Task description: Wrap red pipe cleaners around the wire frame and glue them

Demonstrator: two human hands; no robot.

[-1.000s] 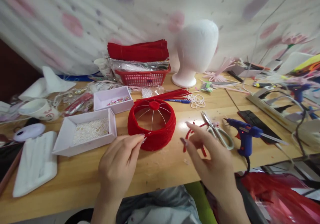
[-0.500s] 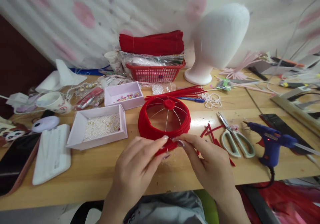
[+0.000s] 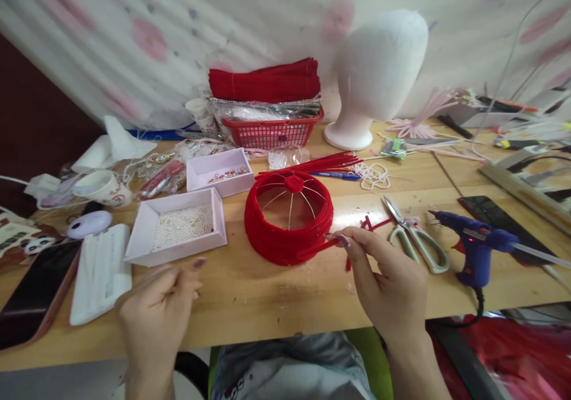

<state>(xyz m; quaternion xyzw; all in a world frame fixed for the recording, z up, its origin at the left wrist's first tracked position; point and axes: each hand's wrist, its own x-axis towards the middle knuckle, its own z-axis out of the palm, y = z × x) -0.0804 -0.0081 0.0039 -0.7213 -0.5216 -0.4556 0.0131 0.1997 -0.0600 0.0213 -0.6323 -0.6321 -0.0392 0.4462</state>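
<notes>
Red chenille stem (image 3: 319,248) sat pinched between the right hand's (image 3: 388,284) fingertips (image 3: 341,239), its far end touching the red wire-framed ring (image 3: 289,219) on the wooden table (image 3: 276,296). Off to the side, the left hand (image 3: 156,305) hovered loosely curled and empty, just before the tray of pearl beads (image 3: 178,226), with scissors (image 3: 413,233) and a blue glue gun (image 3: 473,245) beyond the right hand.

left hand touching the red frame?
No: the left hand is off the red frame, near the bead tray; only the right hand reaches it.
</notes>
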